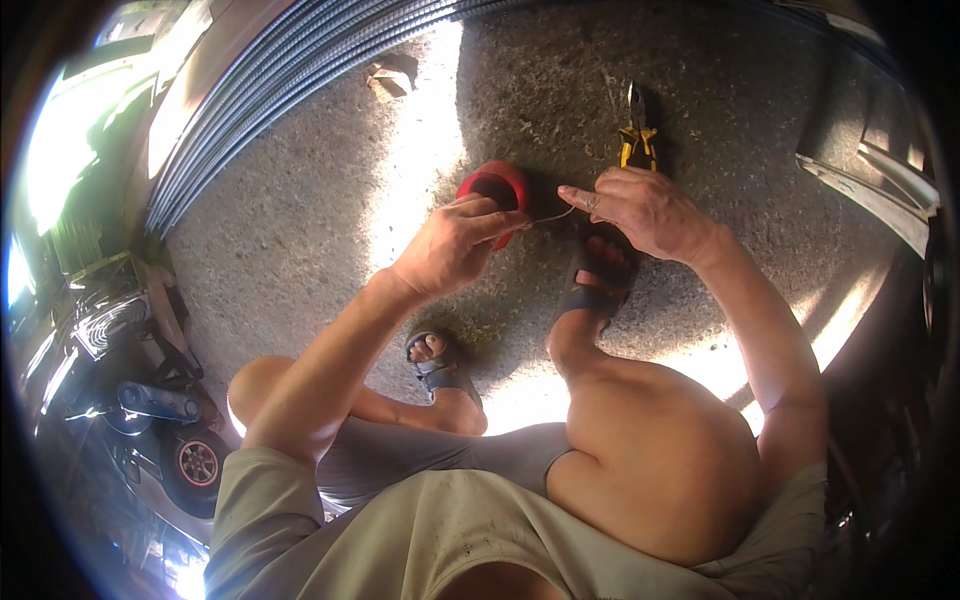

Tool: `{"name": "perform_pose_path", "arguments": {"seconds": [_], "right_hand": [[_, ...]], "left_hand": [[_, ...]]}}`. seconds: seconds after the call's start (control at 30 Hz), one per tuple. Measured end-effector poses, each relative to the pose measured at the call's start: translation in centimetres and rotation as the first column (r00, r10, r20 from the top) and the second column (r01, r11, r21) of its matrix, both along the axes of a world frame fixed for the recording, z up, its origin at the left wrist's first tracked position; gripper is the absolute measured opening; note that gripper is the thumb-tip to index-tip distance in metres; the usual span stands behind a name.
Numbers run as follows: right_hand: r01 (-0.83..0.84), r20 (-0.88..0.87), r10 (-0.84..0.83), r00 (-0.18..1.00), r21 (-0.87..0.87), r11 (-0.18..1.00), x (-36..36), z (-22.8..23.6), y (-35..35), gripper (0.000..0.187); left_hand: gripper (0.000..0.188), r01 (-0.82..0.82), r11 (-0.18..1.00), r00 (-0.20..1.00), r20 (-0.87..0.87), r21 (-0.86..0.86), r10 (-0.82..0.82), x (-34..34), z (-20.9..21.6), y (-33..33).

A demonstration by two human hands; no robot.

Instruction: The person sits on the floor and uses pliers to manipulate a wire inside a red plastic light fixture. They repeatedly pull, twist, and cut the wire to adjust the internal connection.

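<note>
Person squatting on a rough concrete floor (300, 200), viewed from above; both forearms enter from the lower edge and meet near centre.

Left hand (455, 245): fingers closed in a pinch on one end of a thin wire (552, 216); the hand lies just in front of a red spool-like object (497, 190), overlapping its lower edge; whether it touches it cannot be told.

Right hand (645, 210): fingers closed, thumb and forefinger pinching the other end of the same wire; the wire spans the short gap between the two hands, slightly bowed, just at 3 o'clock of the red object.

Yellow-handled pliers (636, 135) lie on the floor at 12 o'clock of the right hand, very near it, jaws pointing away from the person; untouched.

Right foot in a dark sandal (598, 280) sits directly below the right hand; left foot in a like sandal (435, 362) lies at 7 o'clock of it, near the left forearm.

A bundle of long steel rods (290, 65) runs in a curve across 10 to 12 o'clock of the view, well apart from the hands; a small scooter (160, 400) stands at 8 o'clock by the edge.
</note>
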State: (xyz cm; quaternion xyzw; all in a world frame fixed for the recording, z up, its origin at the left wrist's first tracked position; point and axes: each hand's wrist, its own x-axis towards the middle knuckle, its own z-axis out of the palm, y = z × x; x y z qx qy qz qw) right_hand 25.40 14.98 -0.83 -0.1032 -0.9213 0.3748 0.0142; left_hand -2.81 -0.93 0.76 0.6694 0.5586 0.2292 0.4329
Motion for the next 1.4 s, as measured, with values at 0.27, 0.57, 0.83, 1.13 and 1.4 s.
{"name": "perform_pose_path", "arguments": {"seconds": [0.27,0.57,0.83,1.13,1.4], "right_hand": [[-0.007,0.082,0.01,0.997,-0.029,1.0,0.1,-0.2,0.1,0.06],[0.104,0.255,-0.086,0.963,-0.059,0.993,-0.4,0.7,-0.1,0.057],[0.683,0.16,-0.673,0.723,-0.317,0.658,0.1,-2.7,-1.0,0.045],[0.863,0.245,-0.922,0.301,0.341,0.373,0.6,-8.5,-2.6,0.073],[0.834,-0.164,-0.818,0.551,0.136,0.534,-1.6,-6.0,-4.4,0.044]], "left_hand": [[0.047,0.027,0.998,0.999,0.043,0.053,-0.03,0.0,-0.3,-0.1],[0.044,0.043,0.999,0.999,0.023,0.021,-0.044,-0.2,0.1,0.4],[0.02,-0.137,0.986,0.991,-0.002,0.096,0.137,0.5,1.2,-0.3],[0.012,-0.357,0.928,0.908,-0.271,-0.105,0.319,3.5,1.6,2.7],[0.014,-0.375,0.845,0.916,-0.289,-0.381,0.277,4.0,2.5,4.4]]}}
